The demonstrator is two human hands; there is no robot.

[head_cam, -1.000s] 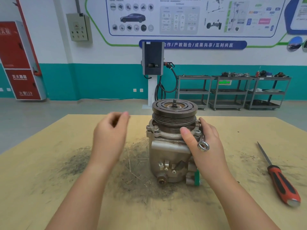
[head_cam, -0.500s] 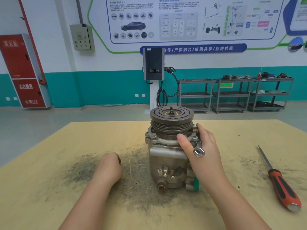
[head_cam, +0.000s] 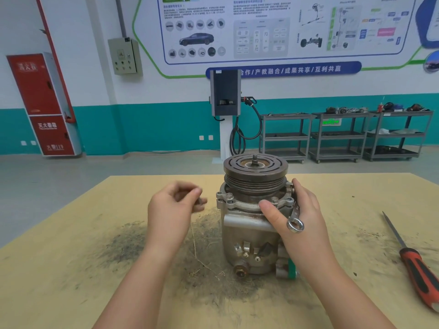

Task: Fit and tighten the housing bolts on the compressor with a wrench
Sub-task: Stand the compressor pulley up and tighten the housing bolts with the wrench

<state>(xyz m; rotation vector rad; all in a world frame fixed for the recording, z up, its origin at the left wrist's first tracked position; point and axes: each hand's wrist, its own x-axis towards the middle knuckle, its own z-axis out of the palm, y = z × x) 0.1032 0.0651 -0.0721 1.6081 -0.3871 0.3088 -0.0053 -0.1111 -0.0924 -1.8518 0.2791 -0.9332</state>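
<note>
Bolt in our L hand, flange holes just to its right

Compressor (head_cam: 253, 224) stands upright mid surface (head_cam: 71, 269), pulley up. Our L hand (head_cam: 173, 207) hovers just left of the flange, fingertips pinched on what looks like a small bolt (head_cam: 202, 201) – blurred, can't be sure. R hand (head_cam: 301, 217) wraps the housing's right side w/ the wrench (head_cam: 295, 218) caught under its fingers, ring end poking out toward us. We reckon the next move goes rightward: L hand is nearer the left flange ears, bolt axis should end up vertical. Screwdriver (head_cam: 413, 262) lies well apart at right
</note>
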